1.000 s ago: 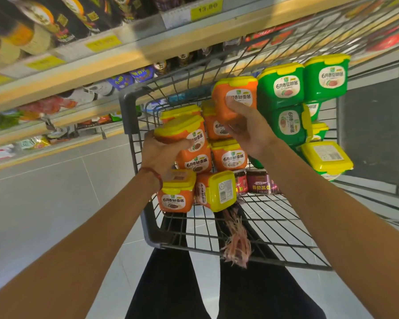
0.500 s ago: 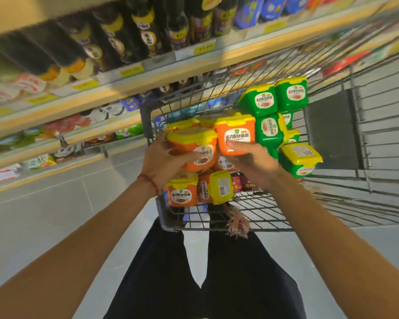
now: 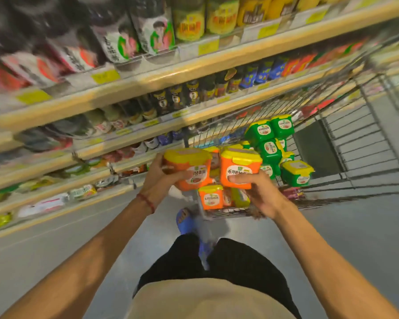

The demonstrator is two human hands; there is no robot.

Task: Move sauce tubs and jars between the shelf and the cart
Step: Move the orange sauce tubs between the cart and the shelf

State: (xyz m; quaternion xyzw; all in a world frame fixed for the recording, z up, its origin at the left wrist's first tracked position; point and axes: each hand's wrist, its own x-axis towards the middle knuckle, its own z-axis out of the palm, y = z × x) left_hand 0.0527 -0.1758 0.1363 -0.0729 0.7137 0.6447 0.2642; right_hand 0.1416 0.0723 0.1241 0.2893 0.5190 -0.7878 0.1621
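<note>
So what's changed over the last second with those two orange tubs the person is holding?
Both hands have lifted their tubs up and back out of the cart, toward the person. The left hand keeps its orange tub, the right hand keeps the other orange tub; neither was let go. The view has swung up toward the shelves. The green tubs and the remaining orange ones stay stacked in the cart.

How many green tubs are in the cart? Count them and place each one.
4 clearly: the top left tub, the top right tub, the middle tub just below them, and the tipped tub lower right. Green slivers show behind these, so more are likely hidden.
</note>
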